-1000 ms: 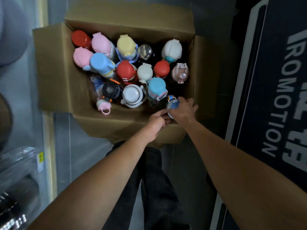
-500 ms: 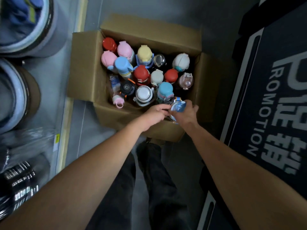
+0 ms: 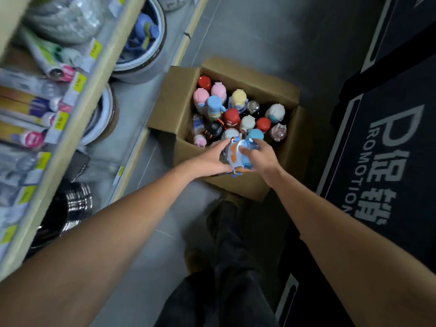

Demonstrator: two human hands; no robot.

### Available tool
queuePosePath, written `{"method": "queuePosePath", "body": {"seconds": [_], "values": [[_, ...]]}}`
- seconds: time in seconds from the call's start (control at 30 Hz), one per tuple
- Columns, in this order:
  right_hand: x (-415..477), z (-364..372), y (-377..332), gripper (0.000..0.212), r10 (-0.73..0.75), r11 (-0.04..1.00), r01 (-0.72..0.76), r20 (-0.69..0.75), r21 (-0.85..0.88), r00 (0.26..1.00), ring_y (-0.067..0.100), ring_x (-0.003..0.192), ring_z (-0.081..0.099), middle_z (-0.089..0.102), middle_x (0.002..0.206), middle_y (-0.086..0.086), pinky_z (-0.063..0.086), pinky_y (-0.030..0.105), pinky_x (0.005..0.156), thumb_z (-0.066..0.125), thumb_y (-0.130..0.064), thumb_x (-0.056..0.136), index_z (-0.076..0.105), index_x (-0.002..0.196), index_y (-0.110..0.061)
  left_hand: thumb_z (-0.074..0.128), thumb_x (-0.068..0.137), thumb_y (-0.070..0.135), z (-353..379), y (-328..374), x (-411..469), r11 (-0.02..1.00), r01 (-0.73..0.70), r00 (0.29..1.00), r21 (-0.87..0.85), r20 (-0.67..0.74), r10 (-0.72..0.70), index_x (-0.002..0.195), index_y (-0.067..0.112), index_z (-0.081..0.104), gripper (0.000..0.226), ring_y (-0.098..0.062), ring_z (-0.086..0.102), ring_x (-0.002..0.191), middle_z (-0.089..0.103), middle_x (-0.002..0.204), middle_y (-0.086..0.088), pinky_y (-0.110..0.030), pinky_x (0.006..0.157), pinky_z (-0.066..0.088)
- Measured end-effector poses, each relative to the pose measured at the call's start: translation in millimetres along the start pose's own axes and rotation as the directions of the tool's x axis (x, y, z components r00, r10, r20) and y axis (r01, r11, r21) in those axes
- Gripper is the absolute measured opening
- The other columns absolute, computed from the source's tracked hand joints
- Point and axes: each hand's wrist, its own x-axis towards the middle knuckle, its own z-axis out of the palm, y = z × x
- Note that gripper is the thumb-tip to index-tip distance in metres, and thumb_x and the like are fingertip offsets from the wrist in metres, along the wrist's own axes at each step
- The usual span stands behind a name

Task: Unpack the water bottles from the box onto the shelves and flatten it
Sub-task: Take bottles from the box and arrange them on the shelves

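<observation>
An open cardboard box (image 3: pixel 173 107) stands on the grey floor, packed with several upright water bottles with red, pink, blue, yellow and white caps. Over its near edge I hold a blue and orange water bottle (image 3: pixel 237 155) between both hands, lifted above the others. My left hand (image 3: pixel 211 159) grips its left side. My right hand (image 3: pixel 260 156) grips its right side, fingers curled over the top. The bottle's lower part is hidden by my hands.
Wooden shelves (image 3: pixel 77 107) with packaged goods and yellow price tags run along the left. Round bowls (image 3: pixel 141 50) and a shiny steel pot (image 3: pixel 73 206) sit on the lowest level. A dark promotion mat (image 3: pixel 387 147) lies on the right. My legs (image 3: pixel 226 267) stand in front of the box.
Both hands have lifted the blue and orange bottle up out of the box's near corner. My head has risen and turned left, bringing the shelves into view.
</observation>
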Motion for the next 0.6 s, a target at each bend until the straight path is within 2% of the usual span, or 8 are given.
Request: {"method": "queuePosePath", "body": {"seconds": [0.07,0.17,0.23,0.3,0.4,0.47,0.53,0.6], "values": [[-34,15,-25,0.034,-0.075,0.996,0.077,0.048,-0.051,0.996,0.022,0.092,0.061,0.062,0.102,0.007,0.052,0.035,0.076,0.065,-0.022,0.086,0.059,0.116,-0.007,0.074,0.078,0.035,-15,-6,-47,0.999,-0.003,0.996,0.041,-0.085,0.006,0.152,0.017,0.0,0.106,-0.014,0.011,0.146,0.009,0.159,-0.003,-0.024,0.117,0.013],[-89,38,-72,0.02,-0.196,0.969,0.217,0.168,-0.119,0.966,0.024,0.086,0.064,0.064,0.092,0.006,0.057,0.043,0.073,0.065,-0.027,0.085,0.064,0.102,-0.017,0.078,0.072,0.04,-40,-7,-120,0.999,-0.047,0.971,0.01,-0.236,0.048,0.151,0.017,-0.008,0.119,-0.008,0.016,0.142,0.012,0.159,0.0,-0.014,0.106,0.014],[-126,52,-101,0.028,-0.264,0.944,0.299,0.221,-0.141,0.939,0.021,0.082,0.061,0.061,0.092,0.005,0.056,0.041,0.069,0.066,-0.028,0.085,0.064,0.109,-0.013,0.08,0.069,0.04,-57,-6,-167,0.995,-0.096,0.948,-0.002,-0.306,0.091,0.15,0.019,-0.009,0.123,-0.001,0.024,0.134,0.023,0.153,0.004,-0.013,0.102,0.019],[-152,63,-127,0.036,-0.314,0.914,0.364,0.258,-0.177,0.914,0.02,0.087,0.06,0.061,0.097,0.005,0.054,0.039,0.076,0.068,-0.029,0.085,0.063,0.114,-0.008,0.08,0.066,0.046,-72,-3,-205,0.994,-0.113,0.931,-0.005,-0.35,0.104,0.151,0.025,-0.004,0.121,0.003,0.033,0.126,0.034,0.138,0.015,-0.013,0.098,0.027],[-196,80,-167,0.031,-0.344,0.881,0.438,0.394,-0.179,0.853,0.018,0.09,0.062,0.064,0.092,-0.003,0.054,0.035,0.078,0.067,-0.034,0.086,0.063,0.11,-0.015,0.08,0.063,0.05,-92,3,-265,0.991,-0.135,0.873,0.001,-0.473,0.12,0.141,0.027,0.03,0.096,-0.005,0.051,0.118,0.051,0.121,0.022,-0.008,0.088,0.038],[-221,88,-192,0.032,-0.358,0.872,0.467,0.458,-0.149,0.814,0.013,0.088,0.066,0.066,0.094,-0.005,0.056,0.03,0.075,0.062,-0.042,0.089,0.064,0.109,-0.018,0.079,0.065,0.05,-105,9,-297,0.992,-0.119,0.839,-0.047,-0.539,0.075,0.127,0.027,0.041,0.076,-0.01,0.055,0.112,0.057,0.118,0.012,-0.02,0.091,0.044],[-251,98,-224,0.037,-0.372,0.875,0.475,0.496,-0.095,0.784,0.003,0.068,0.067,0.067,0.088,-0.007,0.055,0.023,0.064,0.055,-0.05,0.091,0.064,0.109,-0.019,0.077,0.072,0.043,-123,16,-337,0.976,-0.163,0.796,-0.145,-0.603,0.043,0.118,0.027,0.045,0.059,-0.008,0.057,0.105,0.058,0.115,0.007,-0.019,0.088,0.044],[-274,107,-256,0.039,-0.343,0.897,0.437,0.529,-0.059,0.776,0.004,0.055,0.063,0.066,0.068,-0.008,0.05,0.023,0.064,0.048,-0.056,0.091,0.064,0.099,-0.022,0.074,0.078,0.036,-142,27,-373,0.938,-0.228,0.744,-0.261,-0.668,-0.005,0.115,0.025,0.048,0.046,0.003,0.057,0.093,0.06,0.109,0.009,-0.006,0.076,0.044]]}}
